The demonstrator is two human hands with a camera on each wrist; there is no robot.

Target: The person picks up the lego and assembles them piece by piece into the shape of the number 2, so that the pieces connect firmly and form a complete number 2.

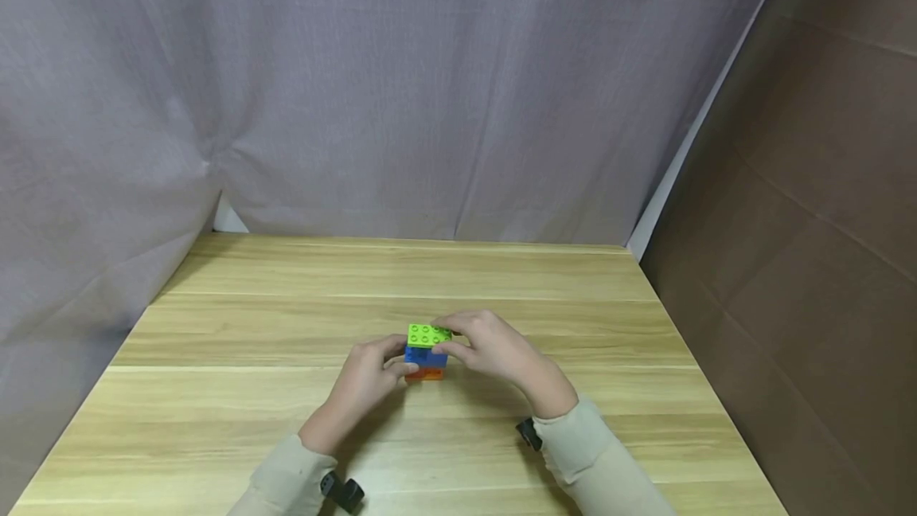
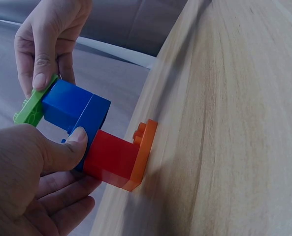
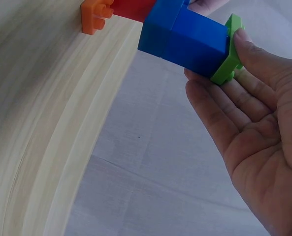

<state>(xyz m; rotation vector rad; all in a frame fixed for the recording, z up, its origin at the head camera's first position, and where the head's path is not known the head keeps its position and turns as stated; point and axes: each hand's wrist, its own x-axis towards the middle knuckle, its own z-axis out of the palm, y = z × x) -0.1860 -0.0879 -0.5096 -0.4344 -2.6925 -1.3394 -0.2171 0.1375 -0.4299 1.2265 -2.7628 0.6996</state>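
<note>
A stack of toy building bricks stands upright at the middle of the wooden table. From the bottom it has a flat orange brick point(image 2: 145, 155), a red brick point(image 2: 113, 158), a thinner blue brick point(image 2: 97, 112), a taller blue brick point(image 3: 197, 44) and a flat lime-green brick point(image 1: 421, 334). My left hand point(image 1: 368, 373) pinches the stack from the left, its thumb across the thinner blue brick. The green top brick is pinched at its right side by my right hand point(image 1: 501, 350), thumb in front and fingers behind. Part of the red brick is hidden in the right wrist view.
The pale wooden table point(image 1: 286, 412) has its far edge against a grey curtain point(image 1: 358, 86). A brown cloth panel point(image 1: 809, 221) hangs along the right side. Small black wrist devices point(image 1: 342, 492) sit at both sleeves.
</note>
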